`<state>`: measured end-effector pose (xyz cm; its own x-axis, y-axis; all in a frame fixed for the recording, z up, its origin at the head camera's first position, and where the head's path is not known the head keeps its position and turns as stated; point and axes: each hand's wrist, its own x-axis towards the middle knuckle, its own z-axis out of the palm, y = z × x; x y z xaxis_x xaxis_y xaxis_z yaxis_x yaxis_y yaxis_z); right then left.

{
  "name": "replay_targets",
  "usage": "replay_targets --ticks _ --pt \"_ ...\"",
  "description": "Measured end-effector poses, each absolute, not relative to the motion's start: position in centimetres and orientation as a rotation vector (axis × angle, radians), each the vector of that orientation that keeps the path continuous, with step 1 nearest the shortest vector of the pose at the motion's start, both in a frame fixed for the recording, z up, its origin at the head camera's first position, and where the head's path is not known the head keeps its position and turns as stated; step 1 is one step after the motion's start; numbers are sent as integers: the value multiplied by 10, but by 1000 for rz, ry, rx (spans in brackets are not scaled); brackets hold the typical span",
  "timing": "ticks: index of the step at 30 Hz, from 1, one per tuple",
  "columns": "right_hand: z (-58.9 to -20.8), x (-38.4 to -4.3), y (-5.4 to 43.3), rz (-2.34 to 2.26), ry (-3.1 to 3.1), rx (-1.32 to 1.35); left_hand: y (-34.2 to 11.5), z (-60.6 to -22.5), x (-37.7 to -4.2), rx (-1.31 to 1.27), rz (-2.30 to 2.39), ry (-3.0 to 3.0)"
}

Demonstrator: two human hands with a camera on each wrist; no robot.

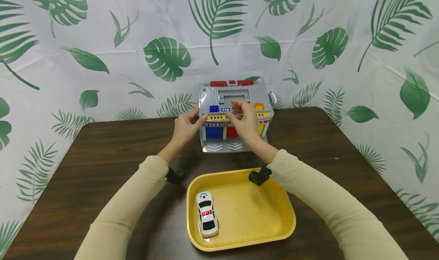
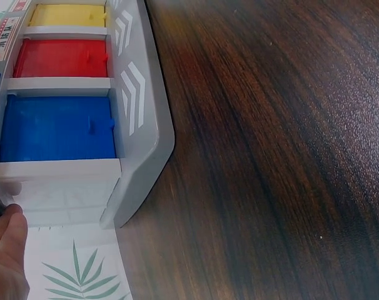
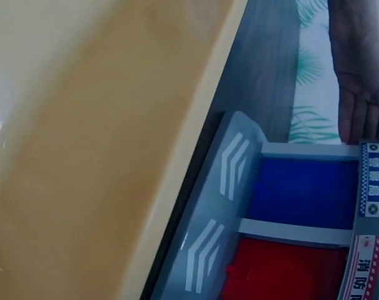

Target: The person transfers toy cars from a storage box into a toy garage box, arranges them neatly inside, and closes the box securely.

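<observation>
A grey toy garage stands at the back of the table, with blue, red and yellow doors, all down. My left hand touches its left side; the thumb lies by the roof's front edge. Its fingertips press on the clear side wall in the left wrist view, and this same hand shows in the right wrist view. Over the front of the roof is my right hand, thumb and fingers bent and apart, nothing visible between them. The right wrist view does not show it.
In front of the garage sits a yellow tray. A white toy police car lies along the tray's left side. Behind the dark wooden table hangs a leaf-print cloth. A white part sticks out at the garage's right.
</observation>
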<state>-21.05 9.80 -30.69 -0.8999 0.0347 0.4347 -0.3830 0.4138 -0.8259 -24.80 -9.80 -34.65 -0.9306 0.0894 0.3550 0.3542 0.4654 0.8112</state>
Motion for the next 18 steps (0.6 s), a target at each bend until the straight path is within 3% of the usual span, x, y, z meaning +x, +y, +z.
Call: replay_targets --ticks 18 --pt "-316 -219 89 1234 -2475 394 -96 -348 -248 -380 -1574 -2417"
